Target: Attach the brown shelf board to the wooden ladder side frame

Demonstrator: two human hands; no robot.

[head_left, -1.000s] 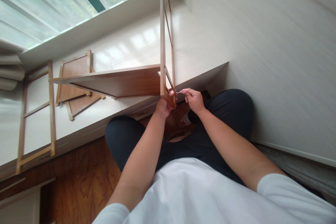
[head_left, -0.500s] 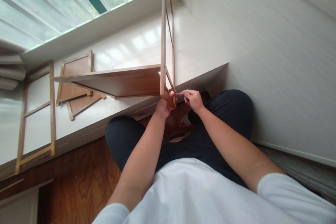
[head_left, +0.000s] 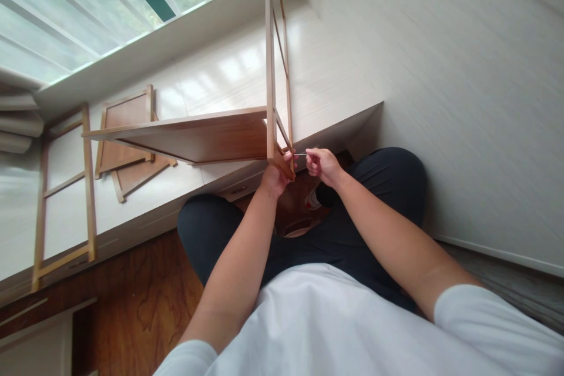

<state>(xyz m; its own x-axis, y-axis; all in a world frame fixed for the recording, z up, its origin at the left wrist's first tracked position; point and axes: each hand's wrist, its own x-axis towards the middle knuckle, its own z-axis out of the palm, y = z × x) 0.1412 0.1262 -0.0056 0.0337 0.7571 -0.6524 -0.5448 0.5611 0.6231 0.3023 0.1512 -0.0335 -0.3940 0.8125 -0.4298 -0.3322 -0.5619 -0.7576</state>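
Note:
A wooden side frame [head_left: 270, 59] stands upright before me, joined near its lower end to a brown wooden shelf panel [head_left: 211, 138] that reaches out to the left. My left hand [head_left: 277, 177] is wrapped round the frame's bottom corner; its fingertips show on the right side. My right hand [head_left: 324, 164] is closed in a pinch on a thin metal rod [head_left: 300, 154], perhaps a hex key. The rod points left at the frame's lower rail, close to my left fingertips. Its far tip is too small to make out.
On the pale window ledge [head_left: 229, 82] lie two smaller wooden panels [head_left: 126, 123], partly overlapping. A second ladder-like frame [head_left: 90, 188] rests at the far left, reaching past the ledge's front edge. A pale wall [head_left: 462, 106] rises at right; my bent knees flank the work.
The frame and shelf panel have shifted slightly left in view. My right hand has turned a little around the thin rod, its fingers more curled. My left hand keeps its hold.

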